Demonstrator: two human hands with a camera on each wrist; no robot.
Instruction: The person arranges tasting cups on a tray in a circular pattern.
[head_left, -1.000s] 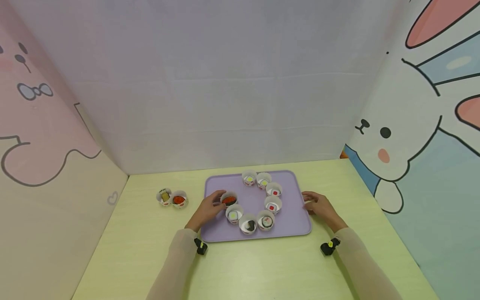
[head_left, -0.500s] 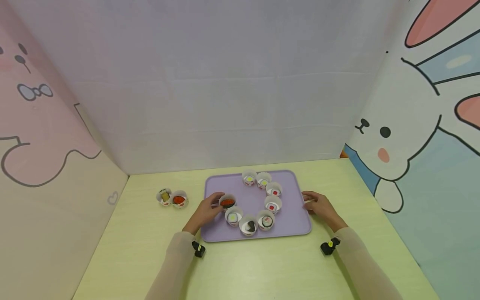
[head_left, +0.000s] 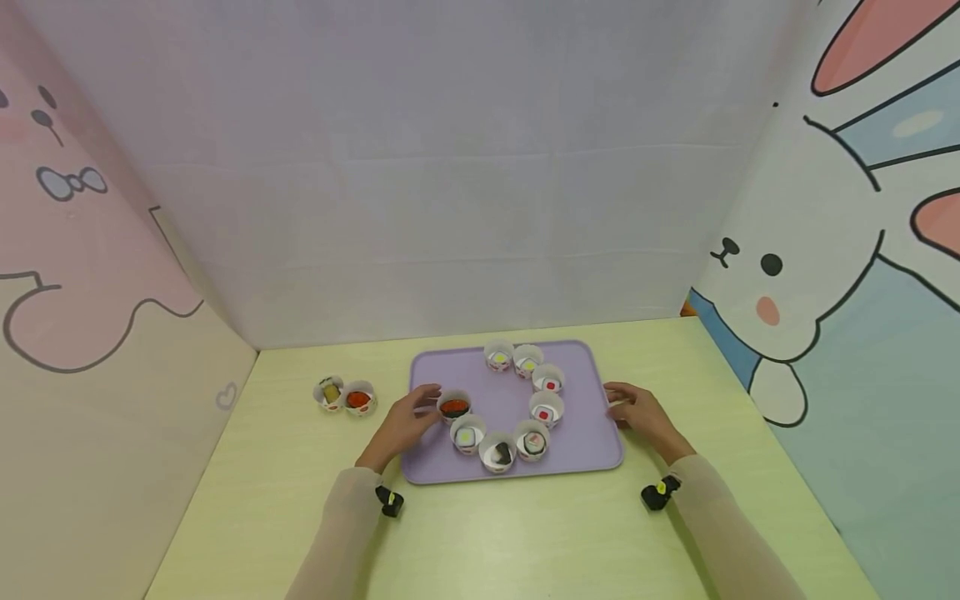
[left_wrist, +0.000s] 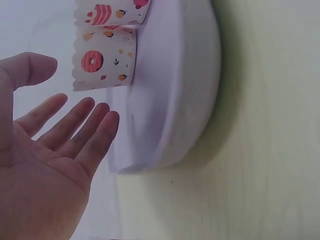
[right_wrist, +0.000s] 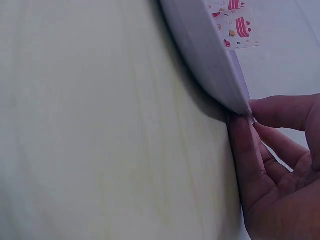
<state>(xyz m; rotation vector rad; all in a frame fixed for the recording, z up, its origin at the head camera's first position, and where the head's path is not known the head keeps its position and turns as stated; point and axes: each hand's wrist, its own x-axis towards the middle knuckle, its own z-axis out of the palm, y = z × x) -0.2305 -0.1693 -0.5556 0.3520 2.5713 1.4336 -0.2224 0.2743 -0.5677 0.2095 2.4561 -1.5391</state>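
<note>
My left hand (head_left: 402, 425) hovers over the left end of a lilac tray (head_left: 577, 433), its fingers apart and holding nothing. Just right of its fingertips stands a printed paper cup (head_left: 454, 407) with an orange-topped sushi piece inside; the left wrist view shows a gap between that hand (left_wrist: 55, 160) and the cup's donut-print wall (left_wrist: 107, 60). At the tray's right side, my right hand (head_left: 643, 414) pinches the rim, thumb on top and fingers against the edge, as the right wrist view shows of the hand (right_wrist: 280, 165) and tray (right_wrist: 210, 60).
More sushi cups form a curve on the tray, among them one with a black-wrapped piece (head_left: 497, 452) and one with a red centre (head_left: 546, 410). Left of the tray, a cup with a yellow piece (head_left: 328, 393) touches one with an orange piece (head_left: 360, 399). A white backdrop (head_left: 465, 208) rises behind.
The orange-topped cup has shifted slightly left and nearer, against its neighbour. My left hand has let go of it and drawn back left. My right hand has stayed at the tray rim.
</note>
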